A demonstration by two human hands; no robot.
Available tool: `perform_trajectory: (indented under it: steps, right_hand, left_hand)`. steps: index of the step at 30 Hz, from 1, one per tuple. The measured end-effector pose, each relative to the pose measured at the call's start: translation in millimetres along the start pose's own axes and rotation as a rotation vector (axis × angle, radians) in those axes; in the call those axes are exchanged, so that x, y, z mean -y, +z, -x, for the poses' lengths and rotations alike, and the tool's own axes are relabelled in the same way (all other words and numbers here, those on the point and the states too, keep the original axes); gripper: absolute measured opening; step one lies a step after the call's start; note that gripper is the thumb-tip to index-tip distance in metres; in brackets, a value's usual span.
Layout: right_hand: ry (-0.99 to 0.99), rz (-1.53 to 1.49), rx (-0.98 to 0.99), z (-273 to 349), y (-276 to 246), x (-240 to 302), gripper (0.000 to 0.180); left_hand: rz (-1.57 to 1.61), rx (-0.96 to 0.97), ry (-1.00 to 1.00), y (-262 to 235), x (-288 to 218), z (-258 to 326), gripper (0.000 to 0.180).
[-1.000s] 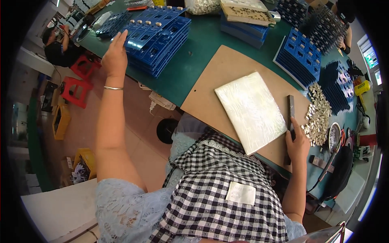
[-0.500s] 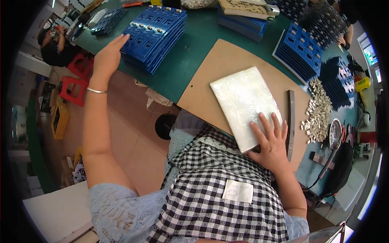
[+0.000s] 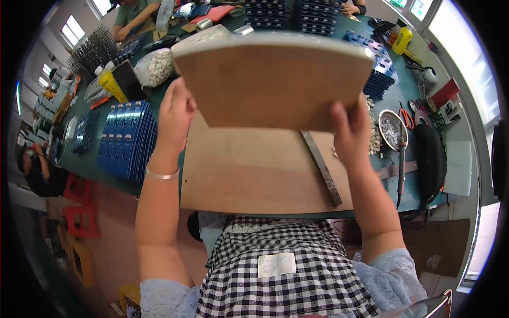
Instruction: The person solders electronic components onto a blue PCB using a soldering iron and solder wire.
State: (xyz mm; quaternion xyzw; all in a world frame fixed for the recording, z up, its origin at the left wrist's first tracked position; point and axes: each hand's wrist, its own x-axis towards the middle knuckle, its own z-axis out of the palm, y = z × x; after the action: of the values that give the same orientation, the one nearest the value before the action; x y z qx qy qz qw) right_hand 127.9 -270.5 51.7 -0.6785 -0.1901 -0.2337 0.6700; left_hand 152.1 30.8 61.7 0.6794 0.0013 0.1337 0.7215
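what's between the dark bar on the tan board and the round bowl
In the head view, the right hand comes between them; bare tan board shows beside the dark bar, small metal connectors beside the round bowl.

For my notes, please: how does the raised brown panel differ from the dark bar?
The panel is broad; the bar is narrow. The panel is brown with a whitish edge; the bar is dark grey. The left hand and right hand hold the panel up; the bar lies on the tan board. Both look four-sided.
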Motion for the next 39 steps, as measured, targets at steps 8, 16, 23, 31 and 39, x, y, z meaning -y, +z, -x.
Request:
perform_trajectory:
  steps: [8,16,23,31,39]
  right_hand:
    - [0.488,-0.092,-0.148,-165.6,-28.5,-35.3,0.038]
    - [0.789,0.041,-0.079,-190.2,-39.5,-141.3,0.049]
    - [0.873,0.131,-0.143,-195.3,-37.5,-150.4,0.05]
    - [0.589,-0.133,-0.051,-176.8,-26.9,-69.5,0.045]
    - [0.655,-0.441,0.11,-70.5,57.5,-19.5,0.044]
  left_hand:
    - [-0.206,0.299,0.086,100.3,-14.3,-149.4,0.048]
    - [-0.592,0.267,-0.252,134.5,53.2,-192.3,0.041]
    - [-0.362,0.284,-0.401,132.8,66.1,-198.1,0.032]
    - [0.31,0.311,-0.325,92.5,4.7,-147.7,0.023]
    - [0.965,0.116,-0.1,49.9,29.6,5.2,0.045]
